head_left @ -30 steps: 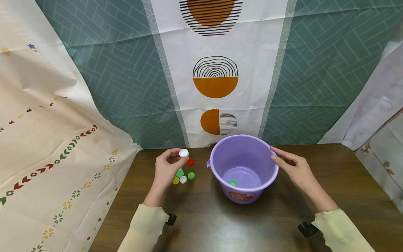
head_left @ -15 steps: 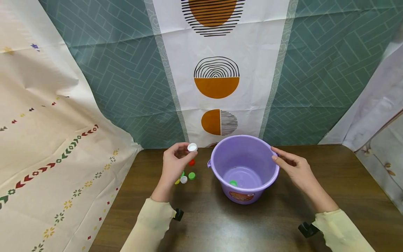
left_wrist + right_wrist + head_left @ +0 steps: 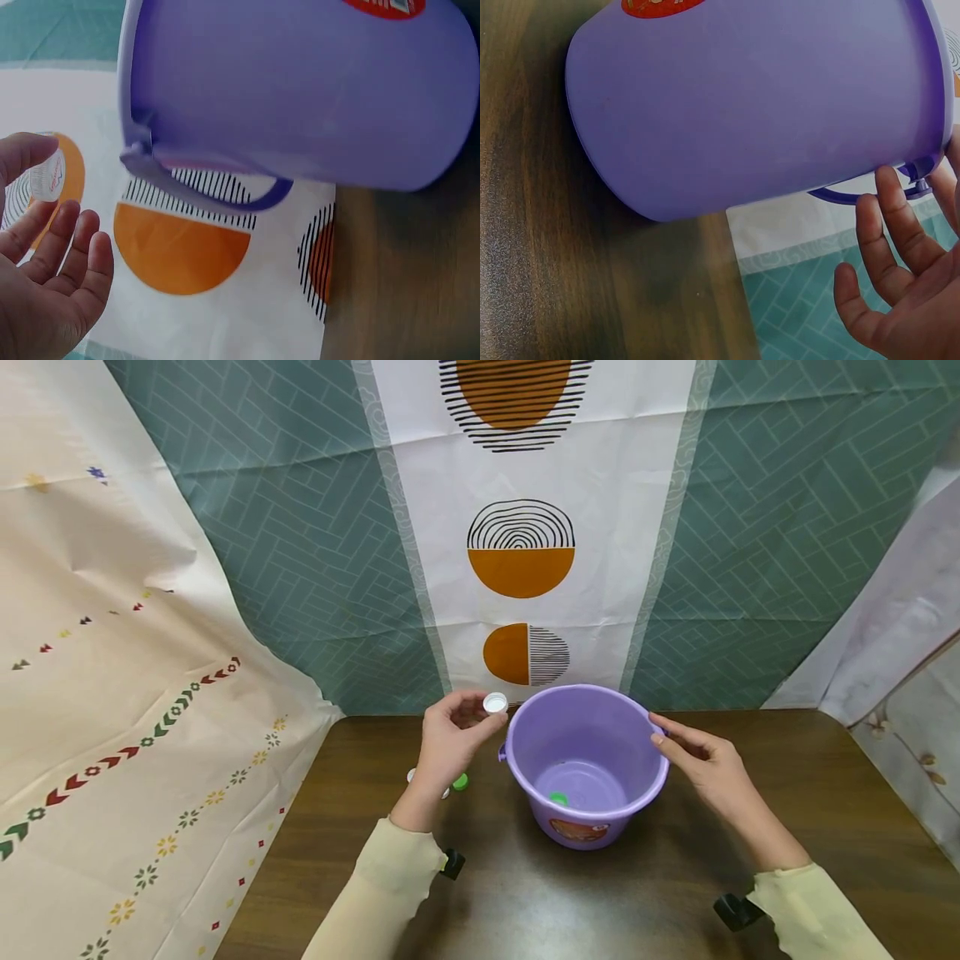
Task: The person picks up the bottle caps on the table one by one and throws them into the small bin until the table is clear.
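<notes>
A white bottle cap (image 3: 495, 702) is pinched between thumb and fingers of my left hand (image 3: 450, 739), just left of the purple bucket's rim. In the left wrist view the cap (image 3: 49, 176) shows faint print on its top. The purple bucket (image 3: 585, 718) stands upright on the table, and a green cap (image 3: 558, 797) lies on its floor. My right hand (image 3: 701, 756) grips the bucket's right rim with thumb and fingers. Seen from the right wrist, that hand's lower fingers (image 3: 900, 217) spread beside the bucket's handle (image 3: 840, 197).
Behind my left wrist, a green cap (image 3: 461, 782) and partly hidden white caps (image 3: 411, 775) lie on the dark wooden table (image 3: 525, 910). A patterned cloth (image 3: 345, 568) hangs along the table's back edge, and a cream cloth (image 3: 150, 777) drapes on the left.
My left hand has carried the white cap rightward and slightly up, from over the loose caps to the bucket's left rim. The right hand keeps its grip on the bucket.
</notes>
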`<state>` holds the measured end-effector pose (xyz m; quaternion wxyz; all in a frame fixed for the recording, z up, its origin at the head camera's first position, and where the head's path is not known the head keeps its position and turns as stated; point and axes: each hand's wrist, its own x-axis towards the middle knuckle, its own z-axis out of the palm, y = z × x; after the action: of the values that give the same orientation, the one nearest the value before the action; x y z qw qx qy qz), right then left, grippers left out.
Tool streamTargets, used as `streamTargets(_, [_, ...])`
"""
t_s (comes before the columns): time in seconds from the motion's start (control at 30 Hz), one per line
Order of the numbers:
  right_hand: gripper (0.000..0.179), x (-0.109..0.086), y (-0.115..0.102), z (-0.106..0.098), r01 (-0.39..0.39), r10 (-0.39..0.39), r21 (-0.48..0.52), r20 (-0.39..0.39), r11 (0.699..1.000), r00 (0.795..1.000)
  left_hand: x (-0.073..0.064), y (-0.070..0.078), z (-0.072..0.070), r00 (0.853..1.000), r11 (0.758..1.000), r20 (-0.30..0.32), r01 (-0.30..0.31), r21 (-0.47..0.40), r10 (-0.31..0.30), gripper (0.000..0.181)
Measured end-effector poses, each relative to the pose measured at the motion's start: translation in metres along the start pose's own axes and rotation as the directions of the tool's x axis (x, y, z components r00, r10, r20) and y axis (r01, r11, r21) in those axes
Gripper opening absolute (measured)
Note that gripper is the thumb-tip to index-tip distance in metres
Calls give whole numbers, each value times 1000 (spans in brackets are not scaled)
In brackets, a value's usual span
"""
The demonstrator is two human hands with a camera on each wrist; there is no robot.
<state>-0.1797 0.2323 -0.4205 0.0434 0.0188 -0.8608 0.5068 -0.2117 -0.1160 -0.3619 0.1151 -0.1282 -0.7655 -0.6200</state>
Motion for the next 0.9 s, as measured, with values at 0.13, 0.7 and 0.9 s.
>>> streamTargets(0.13, [43, 0, 1, 1, -3, 3, 4, 2, 1000, 1000, 2, 0, 9, 1000, 1000, 16, 5, -18, -4, 30])
streamTargets(0.7, [44, 1, 0, 0, 3, -3, -5, 3, 1000, 1000, 3, -8, 37, 995, 1000, 101, -10, -10, 11, 33])
streamTargets(0.9, [44, 1, -1, 0, 1, -1, -2, 6, 1000, 1000, 1, -2, 45, 992, 999, 120, -29, -38, 33, 34])
